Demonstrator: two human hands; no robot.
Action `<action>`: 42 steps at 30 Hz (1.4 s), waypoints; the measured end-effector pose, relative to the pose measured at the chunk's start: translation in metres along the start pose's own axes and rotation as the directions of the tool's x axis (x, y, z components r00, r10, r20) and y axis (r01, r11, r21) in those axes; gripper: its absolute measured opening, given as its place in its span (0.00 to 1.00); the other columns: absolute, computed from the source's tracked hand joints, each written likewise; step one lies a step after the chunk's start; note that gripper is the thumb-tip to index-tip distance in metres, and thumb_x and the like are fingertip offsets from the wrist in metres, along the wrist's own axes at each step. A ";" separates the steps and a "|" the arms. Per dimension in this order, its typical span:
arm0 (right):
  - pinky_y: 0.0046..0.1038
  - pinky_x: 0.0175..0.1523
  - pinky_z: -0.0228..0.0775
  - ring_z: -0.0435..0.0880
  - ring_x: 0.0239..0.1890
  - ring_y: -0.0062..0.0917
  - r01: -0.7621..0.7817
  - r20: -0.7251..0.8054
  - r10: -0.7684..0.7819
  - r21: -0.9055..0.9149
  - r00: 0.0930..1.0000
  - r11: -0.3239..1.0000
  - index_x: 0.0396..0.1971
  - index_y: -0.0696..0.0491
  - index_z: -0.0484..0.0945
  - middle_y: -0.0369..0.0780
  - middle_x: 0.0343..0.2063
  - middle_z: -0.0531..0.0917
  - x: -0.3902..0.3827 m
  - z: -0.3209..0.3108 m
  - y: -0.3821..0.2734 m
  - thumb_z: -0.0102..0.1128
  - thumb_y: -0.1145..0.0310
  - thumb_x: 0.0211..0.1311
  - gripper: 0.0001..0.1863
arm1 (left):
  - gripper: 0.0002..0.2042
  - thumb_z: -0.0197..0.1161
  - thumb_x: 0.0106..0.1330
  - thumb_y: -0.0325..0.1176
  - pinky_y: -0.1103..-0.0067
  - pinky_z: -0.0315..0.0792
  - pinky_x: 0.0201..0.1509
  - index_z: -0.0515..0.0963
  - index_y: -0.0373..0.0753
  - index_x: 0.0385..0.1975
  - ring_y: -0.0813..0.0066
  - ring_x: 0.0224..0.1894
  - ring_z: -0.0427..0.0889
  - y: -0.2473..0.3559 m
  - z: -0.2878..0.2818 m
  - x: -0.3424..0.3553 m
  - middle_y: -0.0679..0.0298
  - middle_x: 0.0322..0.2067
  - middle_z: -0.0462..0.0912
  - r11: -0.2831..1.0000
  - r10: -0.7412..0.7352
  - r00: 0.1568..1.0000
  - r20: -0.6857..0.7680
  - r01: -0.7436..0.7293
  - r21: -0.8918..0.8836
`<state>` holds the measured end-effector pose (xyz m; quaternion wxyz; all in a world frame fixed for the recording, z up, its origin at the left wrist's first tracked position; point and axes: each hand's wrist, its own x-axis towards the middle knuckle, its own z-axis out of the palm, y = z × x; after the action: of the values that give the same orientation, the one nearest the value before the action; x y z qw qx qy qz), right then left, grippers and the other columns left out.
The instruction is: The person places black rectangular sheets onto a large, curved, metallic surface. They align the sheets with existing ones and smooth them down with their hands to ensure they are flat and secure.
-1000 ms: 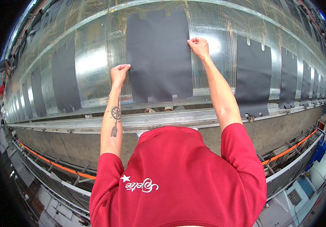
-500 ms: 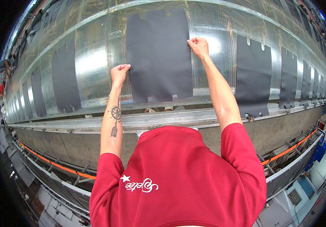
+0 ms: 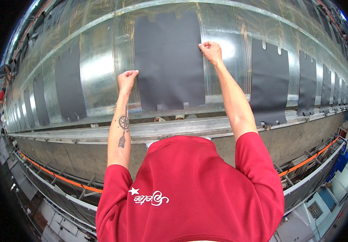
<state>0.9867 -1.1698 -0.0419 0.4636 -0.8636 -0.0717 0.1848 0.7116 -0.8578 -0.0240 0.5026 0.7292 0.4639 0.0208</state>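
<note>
A large dark grey sheet of fabric with notched top and bottom edges lies over a shiny metal table in front of me. My left hand pinches its left edge between thumb and fingers, a little below mid-height. Higher up on the opposite side, my right hand is closed on the right edge. The sheet looks mostly smooth between the hands. Yellowish marking lines show on the metal around it.
Similar dark panels lie along the table, one to the right, one to the left, with several more beyond. A metal rail runs along the near table edge. Behind me, orange strips edge a lower rack.
Almost nothing differs. Both hands keep their hold on the sheet's edges, and the view has shifted very slightly.
</note>
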 end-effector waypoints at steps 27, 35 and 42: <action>0.23 0.30 0.76 0.83 0.19 0.18 -0.046 0.001 0.046 0.054 0.999 0.997 0.26 0.55 0.84 0.34 0.18 0.84 -0.004 0.000 -0.006 0.69 0.59 0.57 0.13 | 0.14 0.75 0.57 0.38 0.80 0.75 0.41 0.87 0.33 0.35 0.80 0.33 0.83 0.002 0.003 -0.003 0.63 0.31 0.88 1.000 0.012 0.998 -0.056 -0.011 0.016; 0.21 0.28 0.74 0.81 0.19 0.15 -0.032 0.002 0.032 0.067 0.999 0.997 0.26 0.55 0.84 0.33 0.19 0.84 -0.004 0.000 -0.006 0.70 0.60 0.58 0.13 | 0.13 0.74 0.57 0.37 0.80 0.76 0.41 0.88 0.34 0.35 0.78 0.34 0.85 -0.006 0.004 0.001 0.61 0.31 0.89 0.999 0.039 0.998 -0.058 -0.039 -0.002; 0.19 0.27 0.73 0.80 0.19 0.13 -0.013 -0.006 0.014 0.059 1.000 0.998 0.26 0.55 0.84 0.33 0.19 0.84 -0.001 0.002 -0.001 0.71 0.60 0.58 0.13 | 0.13 0.75 0.58 0.37 0.82 0.75 0.42 0.87 0.33 0.36 0.81 0.34 0.83 -0.006 0.004 0.002 0.63 0.32 0.89 0.999 0.034 0.998 -0.047 -0.034 -0.006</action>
<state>0.9850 -1.1679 -0.0425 0.4879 -0.8506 -0.0588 0.1870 0.7110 -0.8587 -0.0311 0.4937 0.7346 0.4630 0.0477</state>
